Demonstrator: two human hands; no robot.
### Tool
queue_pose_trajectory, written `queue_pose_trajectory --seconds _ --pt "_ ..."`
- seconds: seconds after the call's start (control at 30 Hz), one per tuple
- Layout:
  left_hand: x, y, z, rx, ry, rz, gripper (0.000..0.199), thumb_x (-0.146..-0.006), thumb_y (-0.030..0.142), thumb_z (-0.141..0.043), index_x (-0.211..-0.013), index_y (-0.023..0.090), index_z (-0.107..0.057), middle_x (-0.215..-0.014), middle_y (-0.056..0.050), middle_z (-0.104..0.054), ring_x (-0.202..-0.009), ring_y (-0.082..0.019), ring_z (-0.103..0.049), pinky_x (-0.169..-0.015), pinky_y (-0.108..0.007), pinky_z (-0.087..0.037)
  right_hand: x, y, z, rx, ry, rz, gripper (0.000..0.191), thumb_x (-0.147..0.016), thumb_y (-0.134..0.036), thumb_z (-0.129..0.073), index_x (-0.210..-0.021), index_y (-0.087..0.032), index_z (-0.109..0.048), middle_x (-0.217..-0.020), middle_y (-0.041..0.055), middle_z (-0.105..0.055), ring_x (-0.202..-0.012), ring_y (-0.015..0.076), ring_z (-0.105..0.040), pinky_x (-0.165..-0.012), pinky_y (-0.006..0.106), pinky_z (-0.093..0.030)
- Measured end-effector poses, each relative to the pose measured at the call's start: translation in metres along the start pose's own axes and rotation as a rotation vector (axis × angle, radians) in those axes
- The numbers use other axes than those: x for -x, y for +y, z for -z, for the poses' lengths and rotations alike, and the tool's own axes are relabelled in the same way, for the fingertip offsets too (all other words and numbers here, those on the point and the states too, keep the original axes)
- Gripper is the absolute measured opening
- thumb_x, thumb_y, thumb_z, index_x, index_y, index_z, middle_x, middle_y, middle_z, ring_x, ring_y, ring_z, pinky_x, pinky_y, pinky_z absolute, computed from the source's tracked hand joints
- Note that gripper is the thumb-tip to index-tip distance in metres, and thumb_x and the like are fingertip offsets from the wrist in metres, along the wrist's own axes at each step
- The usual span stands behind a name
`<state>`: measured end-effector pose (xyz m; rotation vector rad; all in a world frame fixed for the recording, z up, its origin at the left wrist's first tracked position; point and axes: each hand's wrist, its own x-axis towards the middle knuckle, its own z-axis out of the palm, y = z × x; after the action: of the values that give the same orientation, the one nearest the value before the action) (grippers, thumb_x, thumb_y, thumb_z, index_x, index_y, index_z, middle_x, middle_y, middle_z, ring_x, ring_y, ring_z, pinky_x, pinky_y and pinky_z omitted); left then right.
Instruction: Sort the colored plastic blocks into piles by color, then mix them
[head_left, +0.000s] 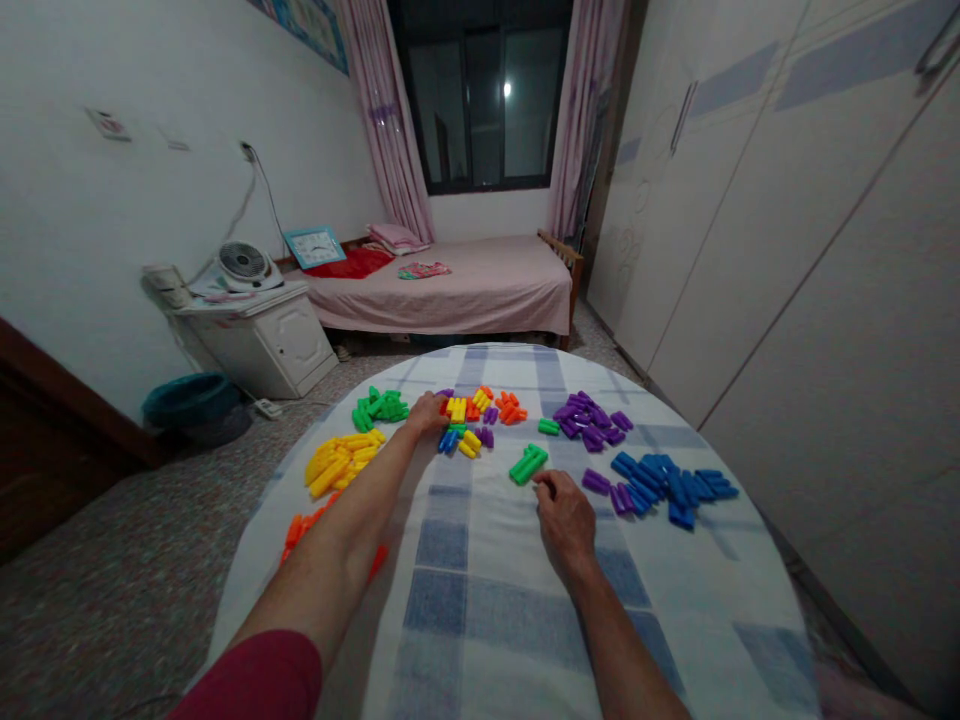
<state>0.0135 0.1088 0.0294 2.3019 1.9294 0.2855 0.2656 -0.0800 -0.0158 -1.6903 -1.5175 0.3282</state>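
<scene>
My left hand (426, 412) stretches to the far middle of the table, its bent fingers at the left edge of a mixed cluster of small plastic pieces. Yellow pieces (457, 409) stand there beside red, orange, purple and blue ones. What those fingers hold, if anything, is hidden. Curled together, the fingers of my right hand (568, 515) rest just below a joined pair of green pieces (529, 464). I cannot make out anything between them. Purple pieces (596, 482) lie just right of this hand. The pieces look like short ribbed tubes.
Loose pieces lie in colour heaps on the checked tablecloth (495, 620): green (379, 407), yellow (341, 462), orange (296, 535) partly behind my left forearm, purple (585, 418) and blue (660, 482). Beyond the round table are a bed (487, 280) and a white cabinet (259, 335).
</scene>
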Motion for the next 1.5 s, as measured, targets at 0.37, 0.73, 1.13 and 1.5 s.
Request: queue_pose_trajectory --seconds 0.37,0.73,1.13,1.5 --pt "0.010 0.002 0.012 0.049 -0.002 0.080 0.037 -0.069 0.031 -0.064 -0.102 0.014 -0.062 -0.096 -0.011 -0.068 -0.086 -0.024 -0.064 -0.071 -0.029 -0.047 0.001 -0.001 0.002 -0.001 0.008 0.013 0.024 -0.085 -0.023 -0.042 -0.086 -0.025 -0.066 -0.086 0.0018 -0.068 -0.077 0.0182 -0.061 -0.066 0.028 -0.037" --pt "-0.024 0.061 0.016 -0.048 -0.149 0.014 0.045 -0.063 0.040 -0.073 -0.103 0.022 -0.067 -0.101 -0.005 -0.072 -0.093 -0.023 -0.065 -0.073 -0.026 -0.047 0.000 -0.003 0.003 -0.007 -0.021 -0.014 0.025 -0.086 -0.024 -0.041 -0.087 -0.025 -0.066 -0.088 0.0018 -0.067 -0.081 0.0189 -0.062 -0.070 0.029 -0.038" --pt "-0.012 0.047 0.013 0.031 -0.056 -0.035 0.087 -0.064 0.041 -0.074 -0.142 0.019 -0.040 -0.131 -0.014 -0.052 -0.115 -0.028 -0.056 -0.094 -0.034 -0.046 0.000 -0.005 0.002 0.003 -0.025 -0.042 0.027 -0.086 -0.023 -0.040 -0.088 -0.024 -0.067 -0.087 0.0005 -0.067 -0.081 0.0155 -0.060 -0.071 0.026 -0.037" --pt "0.048 0.008 0.068 0.956 0.292 0.012 0.072 -0.061 0.045 -0.076 -0.124 0.016 -0.055 -0.094 -0.003 -0.059 -0.084 -0.016 -0.056 -0.085 -0.034 -0.047 -0.002 -0.002 0.003 0.032 -0.030 -0.039 0.027 -0.083 -0.026 -0.043 -0.090 -0.022 -0.068 -0.095 0.0026 -0.068 -0.083 0.0166 -0.059 -0.072 0.027 -0.036"
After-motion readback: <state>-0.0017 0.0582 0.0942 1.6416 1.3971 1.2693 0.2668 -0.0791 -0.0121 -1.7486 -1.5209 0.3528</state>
